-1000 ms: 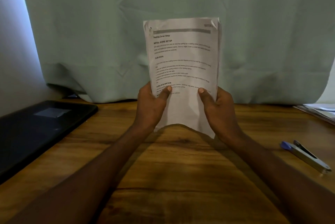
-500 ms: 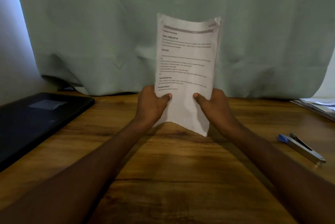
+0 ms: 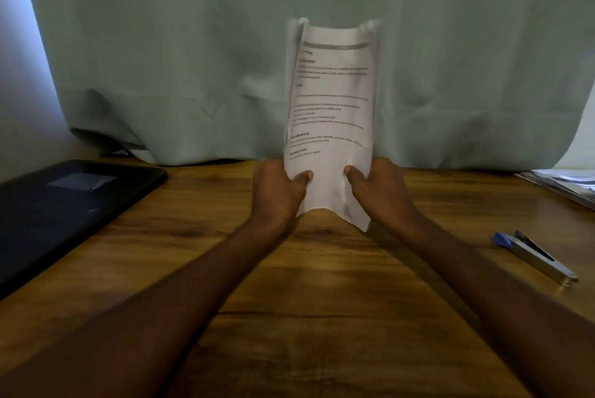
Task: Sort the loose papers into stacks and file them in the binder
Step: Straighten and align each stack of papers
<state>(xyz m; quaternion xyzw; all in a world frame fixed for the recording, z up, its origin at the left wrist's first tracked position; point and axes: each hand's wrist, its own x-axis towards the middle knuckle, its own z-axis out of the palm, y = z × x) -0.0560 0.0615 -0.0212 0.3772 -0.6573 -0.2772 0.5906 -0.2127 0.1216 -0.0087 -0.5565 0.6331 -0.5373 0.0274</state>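
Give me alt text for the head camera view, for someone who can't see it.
Left hand and right hand hold a sheaf of printed papers upright over a wooden desk. A black binder lies at left, a stapler at right.

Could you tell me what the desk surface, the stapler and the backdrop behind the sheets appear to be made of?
Desk surface: wood or wood-look laminate, with brown grain, knots and a soft sheen.
Stapler: apparently brushed silver metal, with a blue, probably plastic, tip.
Backdrop: pale green woven cloth, matte, creased, its hem bunching on the desk.
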